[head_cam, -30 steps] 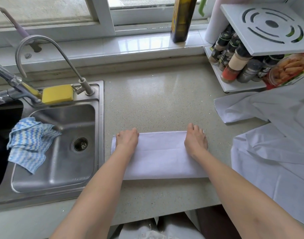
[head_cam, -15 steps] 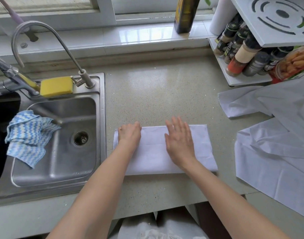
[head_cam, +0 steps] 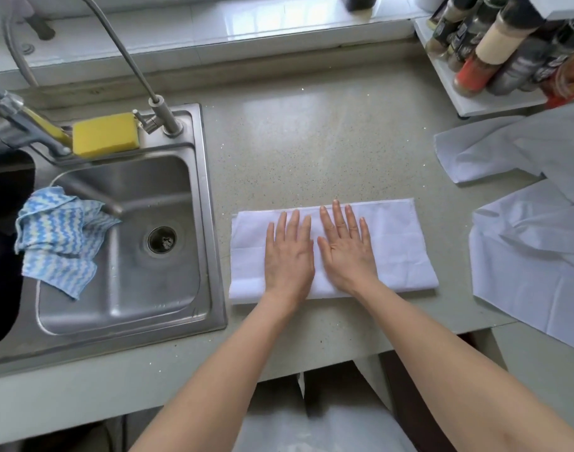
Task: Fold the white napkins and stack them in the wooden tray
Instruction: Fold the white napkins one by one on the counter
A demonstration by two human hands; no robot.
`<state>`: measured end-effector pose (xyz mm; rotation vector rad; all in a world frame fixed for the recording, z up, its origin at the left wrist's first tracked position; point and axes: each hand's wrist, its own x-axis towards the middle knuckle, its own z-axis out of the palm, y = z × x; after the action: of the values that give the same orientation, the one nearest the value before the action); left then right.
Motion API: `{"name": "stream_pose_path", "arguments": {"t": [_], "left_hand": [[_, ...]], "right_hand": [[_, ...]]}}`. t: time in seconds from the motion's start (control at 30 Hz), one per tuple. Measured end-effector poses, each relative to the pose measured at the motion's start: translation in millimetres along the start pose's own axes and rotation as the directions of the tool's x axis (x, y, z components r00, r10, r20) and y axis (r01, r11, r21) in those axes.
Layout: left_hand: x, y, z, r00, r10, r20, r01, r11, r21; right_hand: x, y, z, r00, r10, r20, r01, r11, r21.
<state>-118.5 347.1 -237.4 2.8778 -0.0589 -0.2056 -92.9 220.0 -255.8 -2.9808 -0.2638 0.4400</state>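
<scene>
Two bare forearms enter from the bottom edge of the frame and reach up to the centre. The left hand and the right hand lie side by side, palms down and fingers straight, pressing flat on the folded white rectangular cloth napkin; neither hand grips anything. The napkin lies just right of centre on the speckled grey-beige stone worktop, its long edges running left to right and its near edge close to the worktop's front lip.

At the right edge of the frame, apart from the folded napkin, loose unfolded white napkins lie overlapping, the nearest one hanging over the worktop's front.

On the left, a square stainless-steel sink is set into the worktop just beside the napkin's left end. A crumpled blue-and-white zigzag dishcloth is draped over the sink's left wall. On the sink's far rim rests a yellow rectangular sponge, next to the base of a curved steel gooseneck tap.

In the upper right corner, a white plastic spice rack holds several dark-capped spice jars. A white tiled window ledge runs along the top.
</scene>
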Motion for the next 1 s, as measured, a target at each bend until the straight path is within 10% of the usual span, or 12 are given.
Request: {"name": "stream_pose_path", "arguments": {"t": [1.0], "left_hand": [[-17.7,30.7,27.8,0.972,-0.232,0.041,0.224,0.964,0.143]], "right_hand": [[-53.1,75.6,-0.7,0.979,0.03,-0.2,-0.025,0.999,0.03]]}}
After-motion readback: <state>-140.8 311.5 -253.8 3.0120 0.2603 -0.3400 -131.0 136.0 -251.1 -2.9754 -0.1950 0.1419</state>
